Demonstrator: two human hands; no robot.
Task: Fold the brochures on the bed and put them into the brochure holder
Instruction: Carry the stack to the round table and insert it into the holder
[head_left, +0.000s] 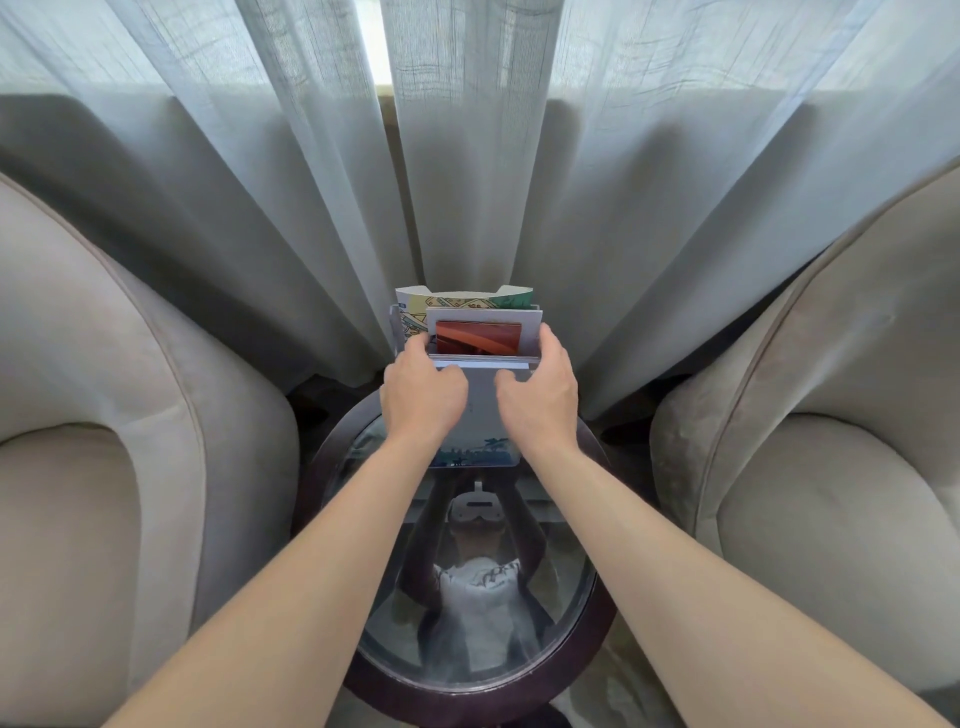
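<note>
A clear tiered brochure holder (535, 343) stands at the far edge of a round glass-topped side table (597, 597). Its back tier holds a yellow-and-green patterned brochure (462, 301); the middle tier holds a brochure with a red-orange picture (478, 336). A pale folded brochure (480, 415) with a blue landscape strip along its lower edge sits at the front tier. My left hand (423, 392) grips its upper left edge. My right hand (540, 387) grips its upper right edge, fingers reaching along the holder's side. The brochure's top is partly hidden by both hands.
Two beige armchairs flank the table, one on the left (104, 415) and one on the right (831, 415). Sheer grey curtains (467, 156) hang right behind the holder. The glass top reflects a person wearing a head camera.
</note>
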